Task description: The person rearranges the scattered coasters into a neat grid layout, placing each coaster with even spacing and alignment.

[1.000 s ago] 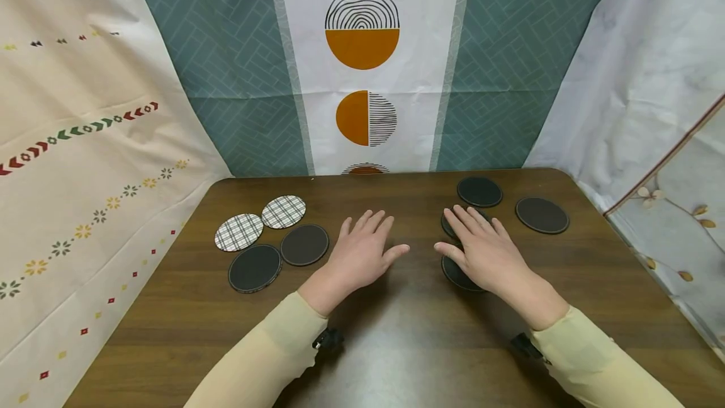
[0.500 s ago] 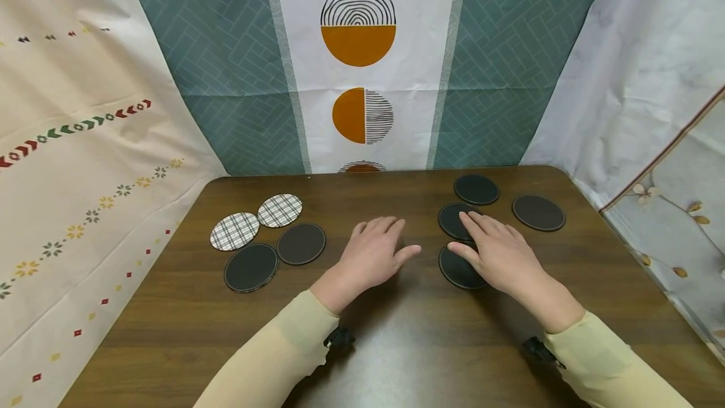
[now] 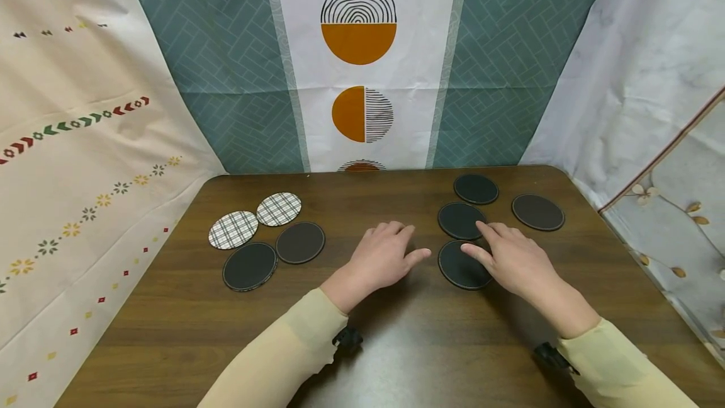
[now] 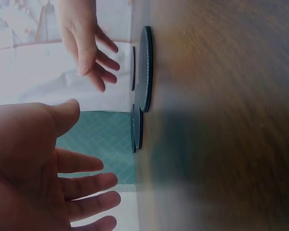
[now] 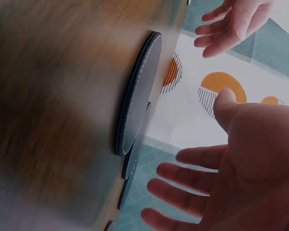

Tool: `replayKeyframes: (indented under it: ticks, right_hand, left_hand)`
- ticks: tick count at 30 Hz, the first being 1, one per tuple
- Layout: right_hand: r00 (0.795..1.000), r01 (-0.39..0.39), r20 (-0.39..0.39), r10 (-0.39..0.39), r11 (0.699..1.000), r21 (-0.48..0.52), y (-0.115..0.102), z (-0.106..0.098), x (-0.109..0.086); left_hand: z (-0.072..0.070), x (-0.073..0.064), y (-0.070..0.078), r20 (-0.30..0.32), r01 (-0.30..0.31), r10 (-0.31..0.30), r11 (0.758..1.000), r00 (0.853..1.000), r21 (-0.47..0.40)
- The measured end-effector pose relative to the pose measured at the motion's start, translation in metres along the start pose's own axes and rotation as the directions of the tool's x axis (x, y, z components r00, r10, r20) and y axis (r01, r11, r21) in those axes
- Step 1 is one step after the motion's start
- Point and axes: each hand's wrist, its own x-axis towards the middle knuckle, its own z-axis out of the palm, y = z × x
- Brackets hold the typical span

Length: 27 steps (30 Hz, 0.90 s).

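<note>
"Those fingers [image 5: 183, 196], are they gripping anything?"

"Nothing. On both hands they're loose and spread. The left hand [image 3: 385, 255] hovers over the middle of the tabletop [image 3: 442, 364]. The right hand [image 3: 520, 262], raised too, blocks my view of the right rims of two black discs [image 3: 460, 267]."

"What's around them?"

"A third black disc [image 3: 476, 189] near the far edge, a brown disc [image 3: 538, 212] towards the far right corner. Over by the left edge, two checked discs [image 3: 233, 230], with two dark discs [image 3: 250, 267] just nearer us."
</note>
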Motion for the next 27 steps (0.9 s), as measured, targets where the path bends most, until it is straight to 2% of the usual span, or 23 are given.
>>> replayKeyframes:
  ticks: [13,20,27]
  right_hand:
    - [0.997,-0.063,0.039,0.061,0.997,0.053,0.008,-0.003,-0.003]
    - [0.997,-0.063,0.052,0.058,0.994,0.089,0.016,-0.003,-0.004]
    - [0.997,-0.056,0.057,0.05,0.991,0.12,0.022,-0.003,-0.005]
  left_hand:
    - [0.004,0.008,0.012,0.048,0.002,0.003,0.996,0.999,-0.088]
    - [0.007,0.015,0.02,0.034,-0.009,0.014,0.988,0.999,-0.154]
    - [0.01,0.02,0.022,0.01,-0.043,0.046,0.976,0.999,-0.213]
